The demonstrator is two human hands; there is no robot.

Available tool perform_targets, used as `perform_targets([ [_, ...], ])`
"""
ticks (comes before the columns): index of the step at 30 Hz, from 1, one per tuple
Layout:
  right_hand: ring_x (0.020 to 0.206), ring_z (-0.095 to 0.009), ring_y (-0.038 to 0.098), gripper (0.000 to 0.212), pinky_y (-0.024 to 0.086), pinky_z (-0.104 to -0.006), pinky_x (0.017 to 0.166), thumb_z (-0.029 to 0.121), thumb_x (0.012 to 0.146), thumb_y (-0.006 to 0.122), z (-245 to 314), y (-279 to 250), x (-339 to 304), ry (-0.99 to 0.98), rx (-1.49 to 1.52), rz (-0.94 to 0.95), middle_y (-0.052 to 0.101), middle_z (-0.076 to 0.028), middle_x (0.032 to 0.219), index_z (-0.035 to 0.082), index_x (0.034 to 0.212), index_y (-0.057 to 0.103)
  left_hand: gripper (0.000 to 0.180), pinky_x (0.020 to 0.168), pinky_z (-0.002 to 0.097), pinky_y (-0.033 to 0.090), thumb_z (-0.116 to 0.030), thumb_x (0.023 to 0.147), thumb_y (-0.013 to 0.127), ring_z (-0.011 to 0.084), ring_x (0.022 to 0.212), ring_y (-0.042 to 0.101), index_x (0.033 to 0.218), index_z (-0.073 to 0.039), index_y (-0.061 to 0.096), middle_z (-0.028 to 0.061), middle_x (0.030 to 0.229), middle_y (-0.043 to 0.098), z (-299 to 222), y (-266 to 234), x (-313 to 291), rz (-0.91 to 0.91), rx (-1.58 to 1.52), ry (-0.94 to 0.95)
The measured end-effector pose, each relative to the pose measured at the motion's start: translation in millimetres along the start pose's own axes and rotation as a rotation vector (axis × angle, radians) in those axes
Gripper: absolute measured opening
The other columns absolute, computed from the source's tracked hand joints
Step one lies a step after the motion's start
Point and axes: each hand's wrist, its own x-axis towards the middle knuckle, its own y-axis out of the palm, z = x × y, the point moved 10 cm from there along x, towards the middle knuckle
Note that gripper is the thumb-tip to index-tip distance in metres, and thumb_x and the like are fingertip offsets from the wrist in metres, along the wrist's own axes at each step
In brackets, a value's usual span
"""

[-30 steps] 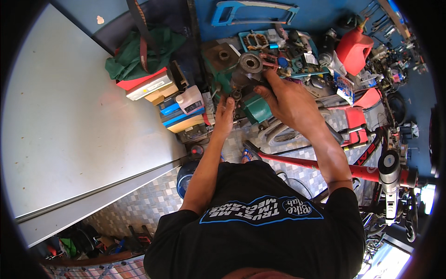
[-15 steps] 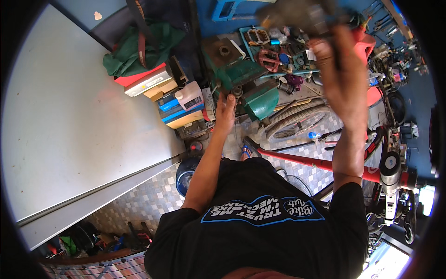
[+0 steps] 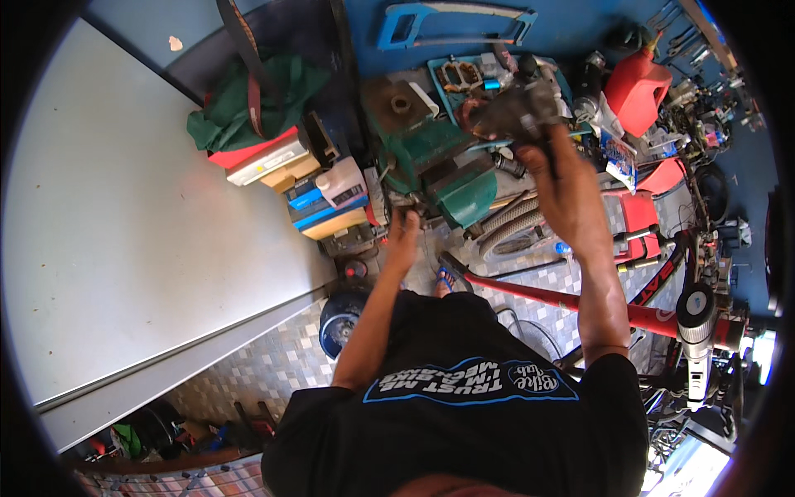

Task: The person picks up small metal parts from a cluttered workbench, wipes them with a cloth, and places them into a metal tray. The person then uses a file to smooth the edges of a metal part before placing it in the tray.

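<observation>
A green bench vise (image 3: 464, 189) is at the bench's near edge. Just below its near side, my left hand (image 3: 402, 248) has its thumb and fingers closed around something small and dark that I cannot make out, close to the vise's screw end. My right hand (image 3: 571, 203) is raised to the right of the vise. It grips a dark, chunky object (image 3: 522, 112), smeared by motion, so its kind is unclear. This object hangs over the blue tray (image 3: 437, 81), covering part of the pedals and small parts there.
A blue hacksaw (image 3: 460, 10) hangs on the wall. Boxes, a white bottle (image 3: 341, 182) and green cloth (image 3: 248, 103) are stacked left. A red jug (image 3: 639, 91) stands right. A red bicycle frame (image 3: 538, 296), a tyre (image 3: 509, 236) and a dark bucket (image 3: 331, 319) are lower down.
My right hand has come down and leftward with the dark object, from in front of the wall to over the tray. My left hand has shifted lower along the vise's near side.
</observation>
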Motion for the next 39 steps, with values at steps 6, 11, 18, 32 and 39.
perform_targets([
  [6, 0.076, -0.029, 0.067, 0.034, 0.052, -0.0404, 0.073, 0.033, 0.111, 0.06, -8.0, -19.1, -13.3, -0.006, 0.183, -0.181, 0.07, -0.022, 0.09, 0.003, 0.127, 0.056, 0.066, 0.109, 0.0315, 0.039, -0.054, 0.11, 0.054, 0.0197, 0.125, 0.053, 0.149, -0.001, 0.049, 0.0087, 0.138, 0.059, -76.8, -8.4, 25.8, -0.052, 0.147, 0.13],
  [11, 0.074, -0.035, 0.066, 0.034, 0.051, -0.0422, 0.072, 0.033, 0.111, 0.06, -28.2, 0.4, -21.8, 0.061, 0.167, -0.084, 0.07, -0.022, 0.09, 0.003, 0.126, 0.057, 0.074, 0.112, 0.0344, 0.038, -0.059, 0.108, 0.053, 0.0221, 0.128, 0.053, 0.154, -0.001, 0.047, 0.0101, 0.14, 0.059, -89.6, -29.0, 32.6, -0.052, 0.198, -0.023],
  [18, 0.081, -0.037, 0.067, 0.038, 0.052, -0.0425, 0.077, 0.033, 0.11, 0.06, -52.0, 15.9, -28.7, 0.081, 0.197, -0.1, 0.071, -0.024, 0.097, 0.001, 0.13, 0.057, 0.062, 0.083, 0.0296, 0.056, -0.024, 0.087, 0.091, 0.0123, 0.092, 0.066, 0.133, 0.003, 0.059, 0.003, 0.102, 0.073, -88.4, -82.7, 7.0, -0.158, 0.303, -0.018],
  [32, 0.086, -0.039, 0.068, 0.039, 0.053, -0.0477, 0.079, 0.037, 0.106, 0.066, -131.3, 39.5, -14.4, 0.276, -0.015, -0.094, 0.073, -0.024, 0.097, 0.006, 0.129, 0.062, 0.046, 0.087, 0.0505, 0.059, -0.029, 0.079, 0.085, 0.0407, 0.099, 0.074, 0.121, -0.011, 0.075, 0.0202, 0.105, 0.077, -91.8, -5.5, 25.2, 0.257, 1.58, 0.129],
  [39, 0.102, -0.048, 0.071, 0.036, 0.055, -0.0564, 0.085, 0.035, 0.099, 0.07, -197.6, 74.5, -3.2, 0.251, -0.134, -0.05, 0.077, -0.021, 0.108, 0.016, 0.129, 0.063, 0.046, 0.087, 0.0498, 0.059, -0.026, 0.08, 0.083, 0.0393, 0.099, 0.074, 0.124, -0.013, 0.075, 0.0201, 0.103, 0.077, -87.5, 2.6, 36.4, 0.38, 1.677, 0.154],
])
